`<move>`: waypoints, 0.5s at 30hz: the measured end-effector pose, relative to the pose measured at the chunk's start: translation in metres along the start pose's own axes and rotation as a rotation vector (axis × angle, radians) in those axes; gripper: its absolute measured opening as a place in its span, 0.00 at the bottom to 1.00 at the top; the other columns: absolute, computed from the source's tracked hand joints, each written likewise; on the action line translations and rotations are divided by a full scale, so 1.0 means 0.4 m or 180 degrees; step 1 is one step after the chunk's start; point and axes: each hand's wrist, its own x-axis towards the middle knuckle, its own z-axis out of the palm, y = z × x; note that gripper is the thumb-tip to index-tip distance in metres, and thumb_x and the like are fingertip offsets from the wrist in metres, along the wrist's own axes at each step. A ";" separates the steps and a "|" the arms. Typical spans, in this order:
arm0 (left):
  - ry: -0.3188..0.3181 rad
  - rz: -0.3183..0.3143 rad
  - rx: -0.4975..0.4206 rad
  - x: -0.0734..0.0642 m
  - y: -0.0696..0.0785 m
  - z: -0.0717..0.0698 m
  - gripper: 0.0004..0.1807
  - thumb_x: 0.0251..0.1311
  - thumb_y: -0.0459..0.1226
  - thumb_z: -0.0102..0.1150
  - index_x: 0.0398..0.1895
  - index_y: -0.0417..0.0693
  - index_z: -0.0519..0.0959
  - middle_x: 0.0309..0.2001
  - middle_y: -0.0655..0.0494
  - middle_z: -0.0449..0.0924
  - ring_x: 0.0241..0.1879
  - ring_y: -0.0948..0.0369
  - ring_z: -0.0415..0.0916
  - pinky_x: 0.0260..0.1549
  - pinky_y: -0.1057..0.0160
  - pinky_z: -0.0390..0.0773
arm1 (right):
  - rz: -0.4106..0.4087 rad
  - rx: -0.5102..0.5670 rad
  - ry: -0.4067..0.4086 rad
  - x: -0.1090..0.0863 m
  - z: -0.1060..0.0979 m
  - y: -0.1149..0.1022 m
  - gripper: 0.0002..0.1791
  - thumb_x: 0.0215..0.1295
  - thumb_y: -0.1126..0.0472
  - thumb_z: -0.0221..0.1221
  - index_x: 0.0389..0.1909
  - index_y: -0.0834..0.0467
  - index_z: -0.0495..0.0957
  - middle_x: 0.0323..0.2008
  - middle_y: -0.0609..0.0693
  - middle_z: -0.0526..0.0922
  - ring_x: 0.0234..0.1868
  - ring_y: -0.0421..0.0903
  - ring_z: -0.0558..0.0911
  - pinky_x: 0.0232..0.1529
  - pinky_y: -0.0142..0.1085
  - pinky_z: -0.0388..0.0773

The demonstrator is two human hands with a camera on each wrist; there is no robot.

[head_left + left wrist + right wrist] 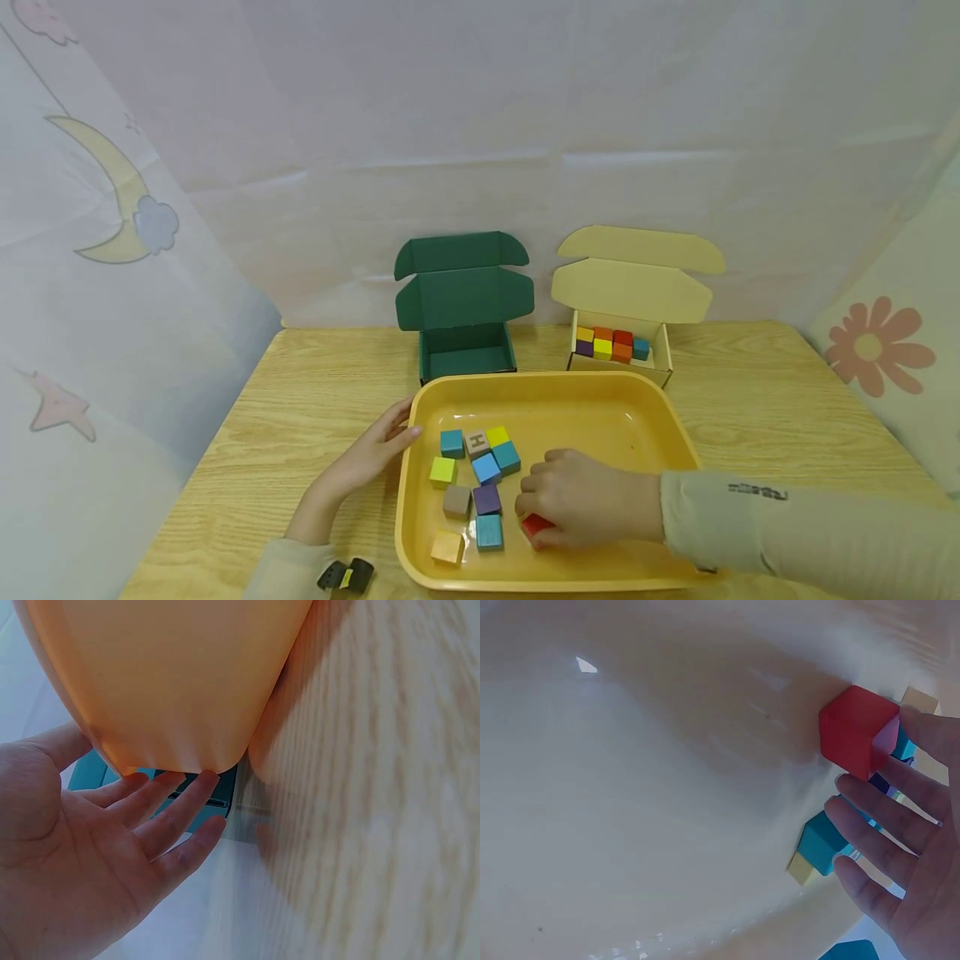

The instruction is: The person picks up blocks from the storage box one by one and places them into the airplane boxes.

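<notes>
My right hand (573, 496) is over the yellow tray (555, 575), its thumb and fingers pinching a red cube (536, 528). In the right wrist view the thumb and index finger meet that red cube (855, 731) at its right side, while the other fingers (877, 840) extend below it. At the tray's left wall, my left hand (375, 450) holds the rim, thumb over the edge and fingers against the outside. To the left of the right hand lie loose cubes, among them a purple cube (487, 499), a teal cube (489, 532) and an orange-yellow cube (447, 547).
Behind the tray stand an open dark green box (465, 360) and an open cream box (656, 354) holding several coloured cubes (602, 348). More cubes lie in the tray, one marked H (476, 443). A black strap-like item (347, 575) sits beside the left sleeve.
</notes>
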 end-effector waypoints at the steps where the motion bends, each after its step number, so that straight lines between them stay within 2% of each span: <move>1: 0.0000 0.0000 0.0000 0.000 0.000 0.000 0.33 0.77 0.42 0.47 0.77 0.41 0.50 0.74 0.36 0.54 0.72 0.41 0.54 0.67 0.41 0.58 | -0.0005 -0.0004 -0.0015 0.000 0.000 -0.002 0.13 0.64 0.43 0.65 0.45 0.44 0.83 0.33 0.34 0.80 0.33 0.32 0.74 0.45 0.37 0.78; 10: -0.0013 0.0012 -0.0023 0.000 -0.005 -0.001 0.33 0.77 0.43 0.47 0.78 0.41 0.50 0.74 0.36 0.54 0.73 0.40 0.52 0.68 0.41 0.57 | -0.0081 -0.0199 -0.0111 -0.001 0.006 -0.016 0.14 0.63 0.43 0.65 0.45 0.44 0.82 0.37 0.35 0.82 0.38 0.34 0.79 0.48 0.42 0.80; 15: -0.0016 0.0022 -0.0020 0.001 -0.005 -0.001 0.33 0.77 0.42 0.47 0.78 0.41 0.49 0.74 0.36 0.53 0.73 0.40 0.52 0.68 0.41 0.56 | -0.0096 -0.0217 -0.0123 0.000 0.011 -0.018 0.14 0.63 0.43 0.65 0.45 0.44 0.82 0.36 0.35 0.82 0.38 0.34 0.79 0.47 0.41 0.80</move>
